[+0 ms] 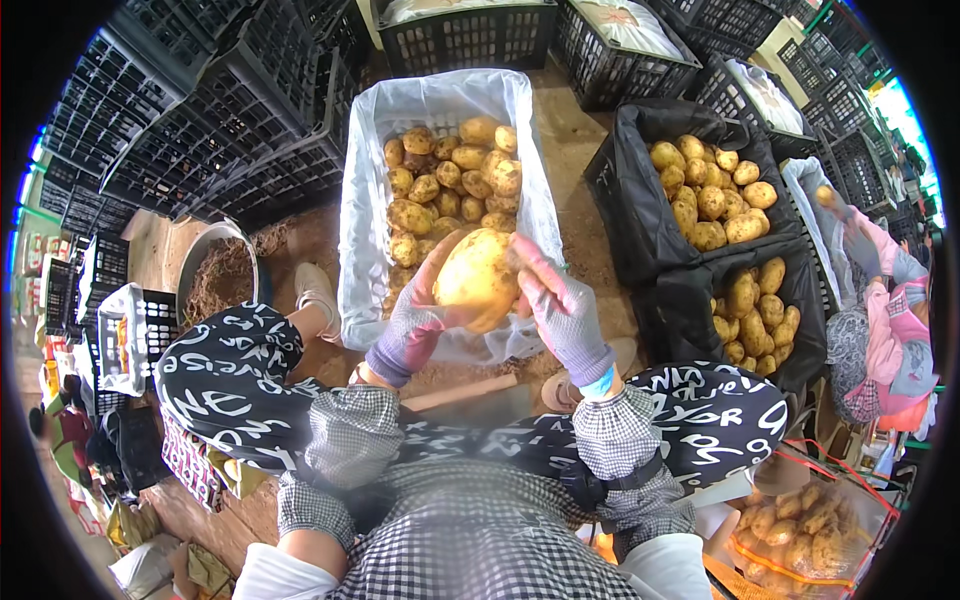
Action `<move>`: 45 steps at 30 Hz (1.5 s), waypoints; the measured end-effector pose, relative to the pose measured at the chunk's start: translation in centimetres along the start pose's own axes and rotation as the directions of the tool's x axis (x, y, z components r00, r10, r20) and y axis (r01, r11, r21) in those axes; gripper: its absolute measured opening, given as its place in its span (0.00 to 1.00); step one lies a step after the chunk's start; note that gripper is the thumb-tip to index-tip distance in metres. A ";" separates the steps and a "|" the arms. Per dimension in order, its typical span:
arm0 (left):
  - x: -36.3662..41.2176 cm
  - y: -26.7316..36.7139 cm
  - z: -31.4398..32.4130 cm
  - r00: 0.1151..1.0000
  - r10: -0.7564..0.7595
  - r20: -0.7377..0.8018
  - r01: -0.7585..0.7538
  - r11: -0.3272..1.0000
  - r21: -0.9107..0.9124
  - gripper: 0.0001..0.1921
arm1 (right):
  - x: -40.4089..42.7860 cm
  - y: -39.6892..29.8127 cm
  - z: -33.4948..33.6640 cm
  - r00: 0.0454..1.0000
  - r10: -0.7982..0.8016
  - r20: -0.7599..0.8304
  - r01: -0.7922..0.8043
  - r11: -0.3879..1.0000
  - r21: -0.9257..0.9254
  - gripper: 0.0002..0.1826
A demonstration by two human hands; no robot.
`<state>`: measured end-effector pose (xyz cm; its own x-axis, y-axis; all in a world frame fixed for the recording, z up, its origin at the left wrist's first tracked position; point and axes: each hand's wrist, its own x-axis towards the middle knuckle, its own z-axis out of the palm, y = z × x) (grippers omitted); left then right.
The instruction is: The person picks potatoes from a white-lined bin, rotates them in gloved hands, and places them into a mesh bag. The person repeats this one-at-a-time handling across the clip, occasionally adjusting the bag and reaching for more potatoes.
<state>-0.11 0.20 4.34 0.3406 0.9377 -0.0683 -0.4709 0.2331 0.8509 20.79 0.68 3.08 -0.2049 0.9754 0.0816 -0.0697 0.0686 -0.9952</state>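
Observation:
A large yellow potato (477, 276) with brown soil specks is held up in front of me. My left hand (414, 319), in a grey and pink knit glove, grips it from the left. At its right side are the fingers of my gloved right hand (561, 300), blurred where they meet the skin of the potato. Below both hands stands a crate lined with white plastic film (541, 217). Many smaller soil-marked potatoes (448, 174) lie inside it, and my hands hide its near end.
Two black-lined crates (641, 262) of potatoes stand to the right. A bucket of dry roots or soil (217, 274) is at left, below stacked black plastic crates (225, 112). A co-worker in pink (874, 322) works at far right. Bagged potatoes (806, 529) lie at lower right.

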 end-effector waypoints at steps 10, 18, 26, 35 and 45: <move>0.0 -0.6 -0.8 0.991 0.133 -0.032 -0.129 0.985 0.112 0.65 | 0.7 -1.1 -0.2 0.967 0.228 -0.116 -0.214 0.969 0.126 0.33; 0.5 -0.2 0.8 0.982 0.188 0.018 -0.186 0.948 0.258 0.44 | 0.2 -1.9 1.0 0.957 0.250 0.144 -0.284 0.907 0.313 0.45; 1.7 1.6 2.1 0.976 0.157 -0.152 -0.037 0.804 0.593 0.23 | 0.1 -2.1 1.1 0.987 0.155 0.037 -0.159 0.953 0.259 0.47; 0.6 1.9 2.2 0.995 0.077 -0.067 -0.046 0.926 0.375 0.29 | -0.6 -1.6 0.2 0.953 0.303 0.011 -0.289 0.896 0.337 0.37; 1.7 0.6 1.5 0.979 0.200 0.037 -0.190 0.835 0.516 0.28 | -0.7 0.1 -0.6 0.967 0.256 -0.001 -0.242 0.915 0.323 0.31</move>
<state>1.35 1.53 5.55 0.2695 0.9552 0.1225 -0.0380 -0.1166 0.9925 21.53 0.08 2.92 -0.2151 0.9606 -0.1761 -0.3294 -0.2411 -0.9129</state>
